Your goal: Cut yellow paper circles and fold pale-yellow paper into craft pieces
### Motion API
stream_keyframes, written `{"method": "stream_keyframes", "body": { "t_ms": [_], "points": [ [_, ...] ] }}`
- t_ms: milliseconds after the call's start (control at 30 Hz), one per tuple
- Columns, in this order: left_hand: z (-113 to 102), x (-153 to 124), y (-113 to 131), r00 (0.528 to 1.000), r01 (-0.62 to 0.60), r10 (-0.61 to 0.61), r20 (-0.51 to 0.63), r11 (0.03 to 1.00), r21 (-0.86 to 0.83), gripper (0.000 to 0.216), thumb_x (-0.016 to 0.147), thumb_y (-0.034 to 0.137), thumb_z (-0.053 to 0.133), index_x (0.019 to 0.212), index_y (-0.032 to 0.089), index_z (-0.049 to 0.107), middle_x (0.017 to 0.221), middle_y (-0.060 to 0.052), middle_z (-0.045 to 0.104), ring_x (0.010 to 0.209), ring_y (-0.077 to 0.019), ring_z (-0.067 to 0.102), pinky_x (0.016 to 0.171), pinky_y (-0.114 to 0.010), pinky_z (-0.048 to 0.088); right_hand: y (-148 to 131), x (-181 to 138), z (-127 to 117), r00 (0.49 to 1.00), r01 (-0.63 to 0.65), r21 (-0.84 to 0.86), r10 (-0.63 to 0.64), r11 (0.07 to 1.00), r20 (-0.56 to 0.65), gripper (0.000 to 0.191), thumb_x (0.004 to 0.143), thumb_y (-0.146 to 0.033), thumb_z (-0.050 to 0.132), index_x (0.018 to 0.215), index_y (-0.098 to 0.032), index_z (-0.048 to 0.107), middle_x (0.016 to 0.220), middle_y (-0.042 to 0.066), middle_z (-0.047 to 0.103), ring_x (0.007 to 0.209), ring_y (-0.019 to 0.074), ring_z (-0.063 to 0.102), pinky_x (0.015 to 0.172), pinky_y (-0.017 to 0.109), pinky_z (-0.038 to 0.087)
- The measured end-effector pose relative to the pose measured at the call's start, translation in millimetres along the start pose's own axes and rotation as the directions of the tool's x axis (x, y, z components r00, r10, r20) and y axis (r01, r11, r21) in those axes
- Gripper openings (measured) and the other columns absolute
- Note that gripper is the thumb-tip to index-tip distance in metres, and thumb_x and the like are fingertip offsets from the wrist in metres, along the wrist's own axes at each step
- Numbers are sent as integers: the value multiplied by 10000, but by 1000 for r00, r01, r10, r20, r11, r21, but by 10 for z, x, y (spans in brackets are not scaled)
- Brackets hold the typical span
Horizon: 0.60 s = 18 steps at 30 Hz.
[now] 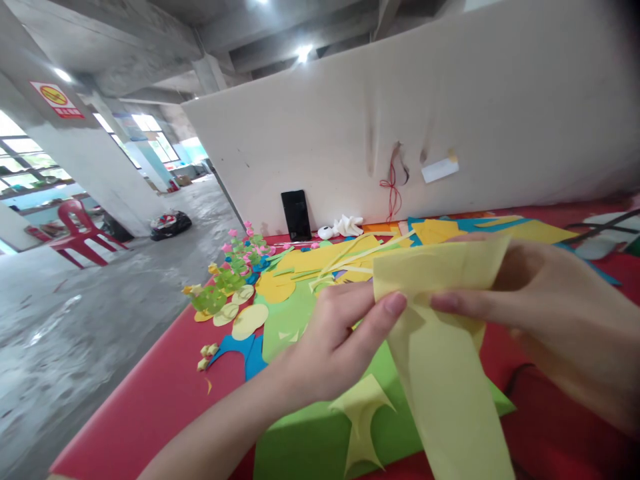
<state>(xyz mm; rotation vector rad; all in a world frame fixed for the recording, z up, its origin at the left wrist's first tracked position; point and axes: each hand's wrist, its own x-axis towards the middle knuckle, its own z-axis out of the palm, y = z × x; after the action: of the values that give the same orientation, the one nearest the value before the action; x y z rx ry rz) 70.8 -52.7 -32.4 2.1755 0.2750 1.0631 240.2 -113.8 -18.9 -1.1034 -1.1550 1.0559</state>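
Both my hands grip a long pale yellow paper sheet (450,393), whose upper edge is folded over toward me. My left hand (345,333) pinches it at the left, thumb on the near face and fingers behind. From the other side my right hand (540,293) holds the fold, its thumb pressed on the paper and its fingers mostly behind. The sheet hangs down over green paper (300,440) on the table. Below my left hand lies a pale yellow offcut (364,423) with curved cut-outs.
Paper circles (250,321), blue scraps (240,350) and small folded stars (207,357) lie on the red table (150,413). Yellow strips and sheets (320,260) are heaped farther back. A black phone (296,215) leans against the pale upright board (320,147). A red chair (87,230) stands on the floor.
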Motion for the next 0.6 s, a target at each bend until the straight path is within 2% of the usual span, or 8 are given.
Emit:
{"method": "stream_keyframes", "body": {
  "t_ms": [67, 200, 333, 400, 467, 533, 600],
  "points": [
    [7, -21, -9, 999, 51, -52, -13, 998, -27, 351, 908, 207, 394, 567, 172, 317, 529, 55, 277, 474, -56, 286, 441, -196, 270, 5, 1, -9, 1000, -11, -1, 11, 1000, -23, 311, 613, -134, 729, 890, -275, 720, 832, -7, 751, 716, 224, 709, 563, 213, 589],
    [-14, -36, 1, 985, 174, -171, 30, 974, -144, 351, 911, 215, 404, 566, 162, 369, 527, 56, 319, 489, -47, 314, 452, -168, 282, 36, 0, -13, 995, -80, -32, 78, 996, -63, 283, 564, -173, 757, 829, -265, 724, 769, 4, 755, 630, 258, 709, 471, 254, 586],
    [-72, -13, 21, 949, 315, -310, 63, 909, -272, 376, 898, 256, 439, 537, 152, 416, 501, 57, 312, 466, -46, 285, 431, -177, 253, -20, -11, -9, 987, -146, 24, 148, 989, -67, 360, 519, -172, 790, 839, -306, 694, 759, -25, 752, 616, 234, 706, 469, 242, 576],
    [-109, 12, 35, 909, 417, -398, 126, 848, -328, 360, 889, 294, 449, 560, 150, 467, 532, 41, 400, 497, -55, 349, 465, -191, 291, -79, 0, -29, 980, -182, 34, 184, 983, -74, 334, 539, -230, 801, 830, -329, 671, 686, -51, 730, 567, 201, 692, 438, 221, 551],
    [-141, 45, 56, 848, 526, -454, 274, 782, -334, 349, 886, 308, 445, 581, 146, 493, 571, 28, 453, 525, -64, 388, 493, -204, 305, -123, 36, -67, 972, -233, -14, 233, 972, -26, 243, 596, -323, 781, 809, -319, 664, 634, -60, 693, 520, 143, 657, 414, 167, 498],
    [-158, 79, 79, 775, 598, -478, 413, 765, -237, 393, 874, 322, 460, 524, 148, 420, 524, 48, 362, 490, -55, 319, 467, -215, 250, -121, 92, -117, 956, -269, -121, 280, 956, 89, 194, 636, -387, 748, 781, -282, 675, 646, -47, 671, 546, 108, 624, 448, 142, 463],
    [-160, 108, 94, 709, 613, -498, 499, 785, -88, 446, 859, 349, 478, 492, 154, 316, 499, 62, 223, 468, -55, 227, 458, -239, 194, -56, 153, -172, 922, -251, -263, 313, 932, 229, 174, 662, -392, 723, 767, -258, 681, 677, -36, 654, 605, 109, 599, 504, 161, 451]
  ]
}}
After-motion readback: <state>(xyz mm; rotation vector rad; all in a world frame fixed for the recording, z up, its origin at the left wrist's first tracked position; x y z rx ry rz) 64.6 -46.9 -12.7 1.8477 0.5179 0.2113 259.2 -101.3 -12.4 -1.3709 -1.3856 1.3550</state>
